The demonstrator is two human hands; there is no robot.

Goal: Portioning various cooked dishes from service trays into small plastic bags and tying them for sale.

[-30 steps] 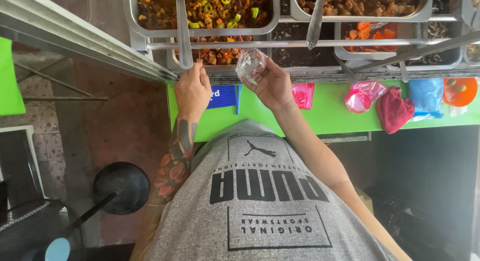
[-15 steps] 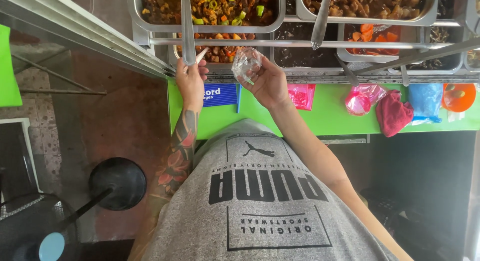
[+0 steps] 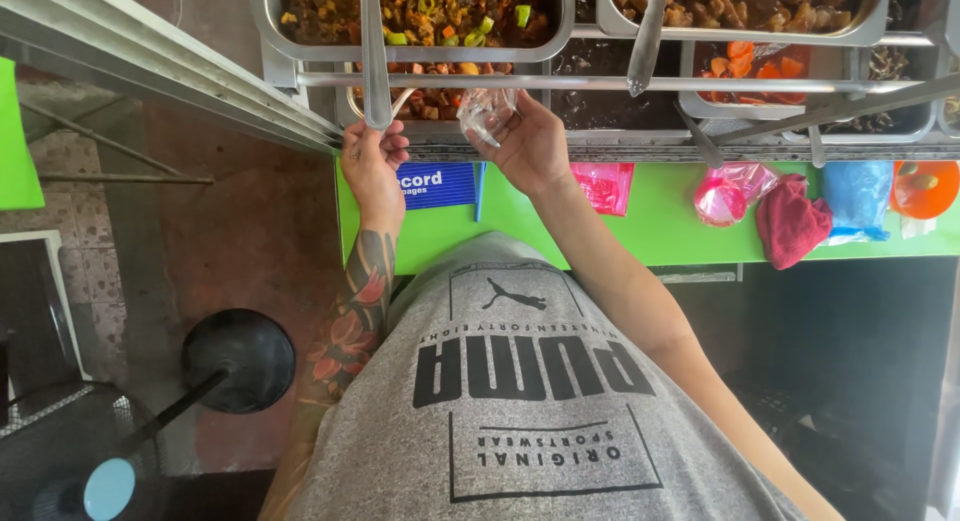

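My left hand (image 3: 372, 163) is raised at the counter's front edge with its fingers closing on the handle of a long metal serving spoon (image 3: 374, 51) that rests in a steel tray of mixed vegetables and meat (image 3: 420, 11). My right hand (image 3: 530, 141) holds a crumpled clear plastic bag (image 3: 487, 111) just beside it, in front of a smaller tray of food (image 3: 430, 96). The two hands are about a hand's width apart.
Several steel food trays line the top, another spoon (image 3: 645, 31) standing in one. A green counter (image 3: 660, 221) carries a blue notebook (image 3: 435, 184), pink bags (image 3: 605, 186), a red cloth (image 3: 790, 221), a blue bag (image 3: 855, 201) and an orange bowl (image 3: 925, 186). A black fan base (image 3: 240, 359) stands on the floor at left.
My left hand has moved up from the counter's edge to the spoon handle. My right hand has lifted the plastic bag a little towards the trays.
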